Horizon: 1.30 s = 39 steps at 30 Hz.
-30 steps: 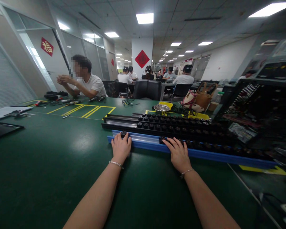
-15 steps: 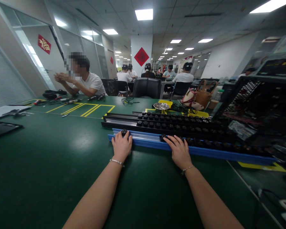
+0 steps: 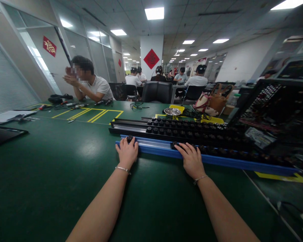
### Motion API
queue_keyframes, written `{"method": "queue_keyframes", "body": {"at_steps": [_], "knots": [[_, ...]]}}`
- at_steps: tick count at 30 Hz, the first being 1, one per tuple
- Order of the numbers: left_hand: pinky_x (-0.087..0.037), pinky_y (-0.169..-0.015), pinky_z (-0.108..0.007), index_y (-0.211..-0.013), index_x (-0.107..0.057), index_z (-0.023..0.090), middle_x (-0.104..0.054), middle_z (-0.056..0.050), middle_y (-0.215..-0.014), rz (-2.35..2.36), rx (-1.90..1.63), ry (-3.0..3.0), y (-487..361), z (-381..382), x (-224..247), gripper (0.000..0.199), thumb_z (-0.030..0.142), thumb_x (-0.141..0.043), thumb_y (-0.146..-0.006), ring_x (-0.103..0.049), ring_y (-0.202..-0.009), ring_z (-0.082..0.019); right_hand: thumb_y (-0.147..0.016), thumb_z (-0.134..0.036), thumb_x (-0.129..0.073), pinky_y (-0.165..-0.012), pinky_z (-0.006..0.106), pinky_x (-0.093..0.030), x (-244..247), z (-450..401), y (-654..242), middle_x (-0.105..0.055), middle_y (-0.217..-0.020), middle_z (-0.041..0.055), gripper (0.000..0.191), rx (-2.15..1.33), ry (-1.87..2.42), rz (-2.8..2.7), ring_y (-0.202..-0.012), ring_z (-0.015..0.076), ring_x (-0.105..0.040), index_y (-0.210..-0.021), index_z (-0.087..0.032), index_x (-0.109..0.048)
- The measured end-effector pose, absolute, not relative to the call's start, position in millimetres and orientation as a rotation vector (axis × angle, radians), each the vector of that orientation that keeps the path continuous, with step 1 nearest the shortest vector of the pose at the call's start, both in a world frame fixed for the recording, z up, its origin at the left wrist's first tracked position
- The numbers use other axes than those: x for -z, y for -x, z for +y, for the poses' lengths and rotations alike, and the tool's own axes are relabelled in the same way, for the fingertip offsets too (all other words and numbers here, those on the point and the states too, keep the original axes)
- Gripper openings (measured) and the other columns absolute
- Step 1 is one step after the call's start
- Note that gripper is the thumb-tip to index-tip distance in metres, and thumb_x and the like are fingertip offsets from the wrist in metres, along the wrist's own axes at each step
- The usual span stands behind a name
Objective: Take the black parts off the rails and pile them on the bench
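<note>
A long blue rail (image 3: 154,153) lies across the green table, with a pale inner channel and a row of black round parts along its right portion. Near its left end my left hand (image 3: 127,153) has its fingers on a single black part (image 3: 129,138). My right hand (image 3: 192,159) rests over the rail further right, fingers spread on the leftmost black parts (image 3: 173,145) of the row. Behind the blue rail lie black rails (image 3: 127,129) bearing several similar black parts.
A metal dish (image 3: 172,111) sits behind the rails by yellow trays. An open black computer case (image 3: 260,111) stands at right. Tools and cables (image 3: 78,106) lie at back left, near a person (image 3: 98,87) with raised hands. A dark flat panel (image 3: 7,134) is at left.
My left hand has shifted slightly left along the blue rail, with the black part beneath its fingers. The view has turned a little. The person opposite has moved their hands closer to their head.
</note>
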<state>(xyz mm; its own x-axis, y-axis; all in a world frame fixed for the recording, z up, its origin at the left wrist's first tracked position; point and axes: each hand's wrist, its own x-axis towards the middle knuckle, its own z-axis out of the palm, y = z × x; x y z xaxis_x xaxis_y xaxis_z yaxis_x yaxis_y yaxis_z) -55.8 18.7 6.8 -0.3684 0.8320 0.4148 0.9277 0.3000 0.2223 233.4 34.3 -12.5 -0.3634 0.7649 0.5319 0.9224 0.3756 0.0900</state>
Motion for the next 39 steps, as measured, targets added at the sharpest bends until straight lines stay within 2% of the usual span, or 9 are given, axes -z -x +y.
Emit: {"method": "queue_keyframes", "body": {"at_steps": [8,18,23,30,35,39], "knots": [[-0.024,-0.104,-0.062,-0.126,-0.055,0.031,-0.047,-0.011,-0.137,-2.372,0.669,1.579,63.3,20.2,-5.5,0.044,0.044,-0.032,-0.09,-0.027,-0.134,-0.035,-0.076,-0.002,-0.037,-0.106,0.053,-0.025,12.6,34.4,-233.4,-0.048,-0.137,-0.0046,0.069,0.522,1.447,-2.23,-0.128,0.0221,-0.036,-0.134,-0.038,-0.042],[-0.025,-0.104,-0.061,-0.123,-0.058,0.035,-0.046,-0.005,-0.138,-2.413,0.763,1.51,75.8,22.4,-2.7,0.041,0.041,-0.035,-0.089,-0.024,-0.134,-0.038,-0.076,-0.002,-0.037,-0.106,0.053,-0.026,11.9,33.7,-233.8,-0.047,-0.138,-0.0055,0.069,0.52,1.454,-2.236,-0.128,0.0217,-0.035,-0.134,-0.039,-0.041],[-0.026,-0.103,-0.06,-0.122,-0.059,0.035,-0.047,-0.005,-0.138,-2.46,0.811,1.477,80.4,22.1,-5.4,0.041,0.04,-0.036,-0.089,-0.028,-0.131,-0.039,-0.077,-0.004,-0.037,-0.106,0.053,-0.026,11.7,33.8,-233.8,-0.047,-0.138,-0.0049,0.067,0.534,1.445,-2.239,-0.128,0.0219,-0.035,-0.135,-0.038,-0.04],[-0.032,-0.103,-0.052,-0.121,-0.06,0.036,-0.048,-0.003,-0.138,-2.486,0.856,1.477,88.4,26.7,-4.2,0.039,0.037,-0.037,-0.089,-0.037,-0.128,-0.032,-0.076,-0.004,-0.038,-0.105,0.053,-0.027,14.2,35.6,-235.3,-0.047,-0.138,-0.0047,0.07,0.571,1.437,-2.237,-0.128,0.0223,-0.036,-0.136,-0.04,-0.038],[-0.032,-0.106,-0.04,-0.118,-0.063,0.03,-0.054,-0.007,-0.132,-2.425,0.861,1.567,92.2,30.9,-4.0,0.04,0.031,-0.034,-0.09,-0.041,-0.126,-0.022,-0.076,-0.003,-0.038,-0.105,0.053,-0.027,14.4,36.5,-236.0,-0.047,-0.139,-0.005,0.069,0.554,1.442,-2.241,-0.128,0.0224,-0.035,-0.135,-0.039,-0.039],[-0.034,-0.104,-0.039,-0.117,-0.064,0.027,-0.055,-0.008,-0.13,-2.406,0.89,1.577,94.3,31.6,-5.0,0.04,0.03,-0.035,-0.09,-0.042,-0.126,-0.023,-0.077,-0.003,-0.037,-0.106,0.053,-0.026,14.4,36.3,-235.6,-0.046,-0.139,-0.0056,0.067,0.529,1.452,-2.237,-0.128,0.0214,-0.035,-0.134,-0.037,-0.041]]}}
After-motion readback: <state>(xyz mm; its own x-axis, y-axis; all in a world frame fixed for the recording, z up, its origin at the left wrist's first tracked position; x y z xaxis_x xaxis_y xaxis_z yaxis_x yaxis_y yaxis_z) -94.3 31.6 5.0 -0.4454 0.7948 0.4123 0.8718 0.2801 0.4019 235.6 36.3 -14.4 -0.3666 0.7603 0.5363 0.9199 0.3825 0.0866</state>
